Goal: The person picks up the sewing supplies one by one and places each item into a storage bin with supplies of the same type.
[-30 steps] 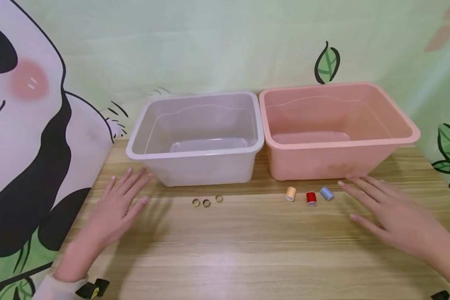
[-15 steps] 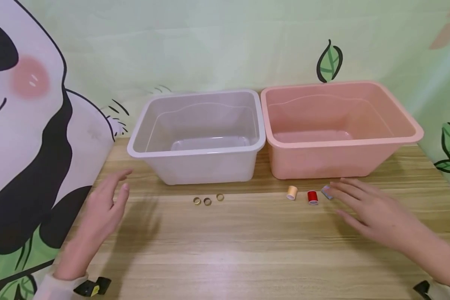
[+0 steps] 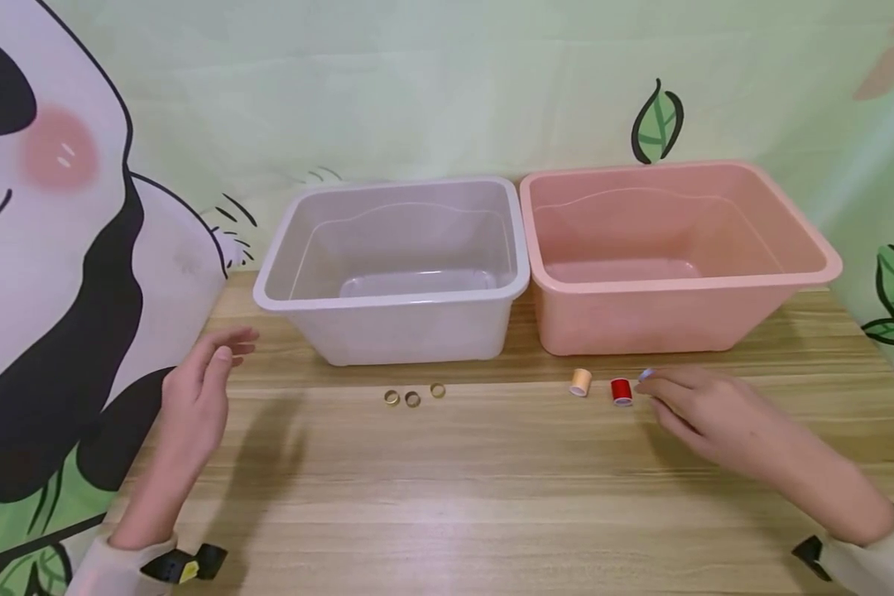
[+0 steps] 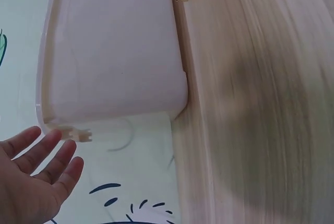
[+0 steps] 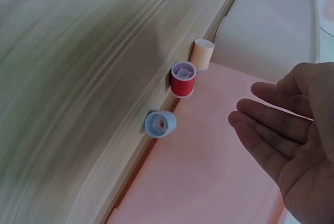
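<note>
Three small thread spools lie before the pink bin: a peach spool (image 3: 580, 382), a red spool (image 3: 622, 391) and a blue spool (image 5: 160, 124). My right hand (image 3: 723, 418) hovers by the blue one, overlapping most of it in the head view. In the right wrist view, the fingers (image 5: 271, 119) are loosely bent and apart from the spools, with nothing between them. Left of the grey bin's front corner, my left hand (image 3: 196, 397) is raised above the table with relaxed fingers, holding nothing. Three brass-coloured rings (image 3: 413, 399) lie in front of the grey bin.
A pale grey bin (image 3: 402, 331) and a pink bin (image 3: 641, 319) stand side by side at the back of the wooden table (image 3: 447, 488). Behind them hangs a cloth backdrop (image 3: 417, 91) printed with a panda and leaves.
My right hand has moved left over the blue spool, its fingers bending downward. My left hand has drawn back to the left and turned onto its side. Spools and rings stay put.
</note>
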`<state>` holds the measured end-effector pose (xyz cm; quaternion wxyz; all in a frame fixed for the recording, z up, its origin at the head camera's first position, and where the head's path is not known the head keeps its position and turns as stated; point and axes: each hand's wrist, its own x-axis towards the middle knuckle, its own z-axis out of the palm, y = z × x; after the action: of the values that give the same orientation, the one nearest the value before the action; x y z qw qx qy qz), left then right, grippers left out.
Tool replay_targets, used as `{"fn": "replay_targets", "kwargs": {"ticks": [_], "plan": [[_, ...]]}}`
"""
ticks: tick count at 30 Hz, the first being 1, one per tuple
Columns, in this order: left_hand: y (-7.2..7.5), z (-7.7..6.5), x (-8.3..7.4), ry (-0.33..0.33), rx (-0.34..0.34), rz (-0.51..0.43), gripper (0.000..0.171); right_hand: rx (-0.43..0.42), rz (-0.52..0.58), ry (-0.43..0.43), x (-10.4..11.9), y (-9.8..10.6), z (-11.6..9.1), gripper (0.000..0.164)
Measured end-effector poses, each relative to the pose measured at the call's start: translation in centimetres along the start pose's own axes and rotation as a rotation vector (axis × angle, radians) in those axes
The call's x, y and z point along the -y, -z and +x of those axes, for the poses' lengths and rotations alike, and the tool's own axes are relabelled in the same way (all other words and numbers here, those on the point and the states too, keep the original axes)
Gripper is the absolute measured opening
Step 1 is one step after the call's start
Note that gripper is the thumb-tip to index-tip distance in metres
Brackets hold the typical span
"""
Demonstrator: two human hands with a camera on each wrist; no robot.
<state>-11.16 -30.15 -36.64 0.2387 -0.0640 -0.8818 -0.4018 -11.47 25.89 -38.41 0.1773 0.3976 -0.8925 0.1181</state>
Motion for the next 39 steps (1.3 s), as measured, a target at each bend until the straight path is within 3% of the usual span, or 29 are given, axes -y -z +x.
{"fn": "replay_targets", "kwargs": {"ticks": [6,10,16,22,29,39], "plan": [[-0.1,0.4,-0.3,0.065,0.0,-0.092,0.04,0.006,0.024,-0.003,0.3,-0.4,0.9,0.044],[-0.3,0.7,-0.4,0.113,0.005,-0.191,0.042,0.01,0.047,0.011,0.6,-0.6,1.6,0.016],[-0.8,1.1,-0.5,0.185,0.0,-0.309,0.038,0.016,0.081,0.015,0.9,-1.2,2.7,0.01],[-1.7,1.6,-0.2,0.256,-0.036,-0.497,0.031,0.07,0.204,-0.097,1.5,-1.4,4.0,0.019],[-2.3,2.1,0.0,0.292,-0.037,-0.487,0.03,0.006,0.346,-0.093,1.6,-2.3,4.9,0.023],[-2.7,2.7,0.4,0.361,-0.023,-0.543,0.029,0.025,0.428,-0.1,1.8,-3.1,5.8,0.023]]}}
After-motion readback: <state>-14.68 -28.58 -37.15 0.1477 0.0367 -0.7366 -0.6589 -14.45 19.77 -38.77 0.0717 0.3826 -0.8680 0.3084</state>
